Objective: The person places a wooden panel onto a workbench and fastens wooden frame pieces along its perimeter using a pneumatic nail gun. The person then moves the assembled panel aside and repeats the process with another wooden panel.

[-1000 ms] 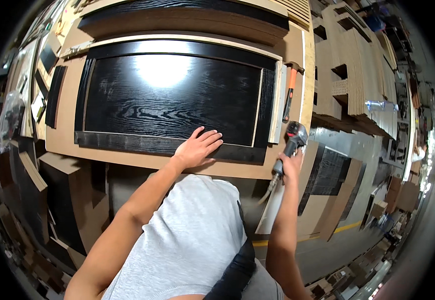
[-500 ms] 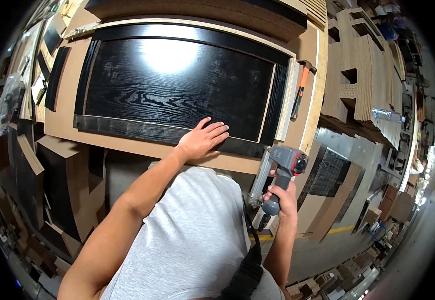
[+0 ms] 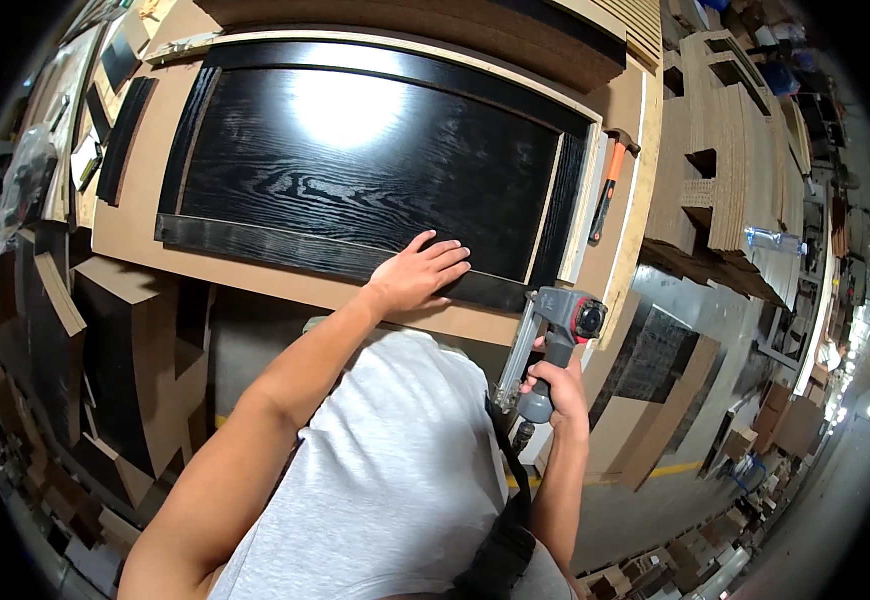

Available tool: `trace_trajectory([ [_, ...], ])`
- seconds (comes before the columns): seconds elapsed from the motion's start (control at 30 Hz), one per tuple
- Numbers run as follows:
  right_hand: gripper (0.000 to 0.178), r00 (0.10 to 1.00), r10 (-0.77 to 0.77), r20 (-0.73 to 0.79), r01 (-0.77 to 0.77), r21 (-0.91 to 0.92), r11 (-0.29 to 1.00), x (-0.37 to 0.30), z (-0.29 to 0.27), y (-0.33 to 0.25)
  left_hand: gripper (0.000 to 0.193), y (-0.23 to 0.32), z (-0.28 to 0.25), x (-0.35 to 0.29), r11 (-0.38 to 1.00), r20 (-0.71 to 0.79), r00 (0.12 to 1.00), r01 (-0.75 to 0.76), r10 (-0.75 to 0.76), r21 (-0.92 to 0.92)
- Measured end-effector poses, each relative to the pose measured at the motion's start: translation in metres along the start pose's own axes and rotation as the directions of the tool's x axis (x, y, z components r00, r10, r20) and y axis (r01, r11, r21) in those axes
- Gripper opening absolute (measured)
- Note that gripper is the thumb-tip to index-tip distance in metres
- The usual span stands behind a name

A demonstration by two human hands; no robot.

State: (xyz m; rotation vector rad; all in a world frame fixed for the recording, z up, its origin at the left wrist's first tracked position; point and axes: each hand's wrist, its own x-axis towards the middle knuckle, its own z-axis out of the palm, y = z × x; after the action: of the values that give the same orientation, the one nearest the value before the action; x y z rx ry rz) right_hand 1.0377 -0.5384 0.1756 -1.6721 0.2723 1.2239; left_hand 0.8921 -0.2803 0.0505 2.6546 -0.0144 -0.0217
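A black wood-grain framed panel [image 3: 355,170] lies flat on a brown board across the workbench. My left hand [image 3: 418,274] rests open on the panel's near rail [image 3: 285,253], its fingers spread toward the middle. In my right hand [image 3: 561,388] is a grey and red nail gun [image 3: 561,335], gripped by its handle. The nail gun's nose is at the near right corner of the panel; whether it touches the wood I cannot tell.
An orange-handled hammer [image 3: 610,185] lies right of the panel. Black strips [image 3: 127,140] are on the bench at left. Behind the panel sits a long brown block [image 3: 435,35]. Stacked cardboard [image 3: 745,170] with a plastic bottle [image 3: 775,240] stands at right. Black panels [image 3: 130,350] lean at lower left.
The nail gun in my right hand has shifted slightly left, close along the panel's near right corner. My left hand stays on the rail. The whole view has moved slightly.
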Motion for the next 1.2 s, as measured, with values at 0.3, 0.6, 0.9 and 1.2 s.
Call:
trace_trajectory([
  [0.3, 0.046, 0.996, -0.026, 0.083, 0.026, -0.008, 1.0, -0.007, 0.025, 0.011, 0.071, -0.013, -0.009, -0.03, 0.989, -0.064, 0.987, 0.146, -0.146, -0.001],
  [0.6, 0.047, 0.97, -0.024, 0.244, 0.056, -0.127, 0.99, 0.002, 0.088, 0.008, 0.071, -0.048, -0.021, -0.071, 0.982, -0.045, 0.986, 0.162, -0.158, 0.092],
  [0.9, 0.042, 0.99, -0.002, 0.144, 0.018, -0.11, 0.994, -0.005, 0.121, 0.012, 0.071, -0.055, -0.019, -0.076, 0.991, -0.079, 0.99, 0.12, -0.115, 0.065],
  [1.2, 0.045, 0.989, -0.047, 0.14, 0.061, -0.101, 0.993, -0.017, 0.169, 0.024, 0.076, -0.099, -0.048, -0.147, 0.976, -0.116, 0.971, 0.213, -0.207, 0.043],
])
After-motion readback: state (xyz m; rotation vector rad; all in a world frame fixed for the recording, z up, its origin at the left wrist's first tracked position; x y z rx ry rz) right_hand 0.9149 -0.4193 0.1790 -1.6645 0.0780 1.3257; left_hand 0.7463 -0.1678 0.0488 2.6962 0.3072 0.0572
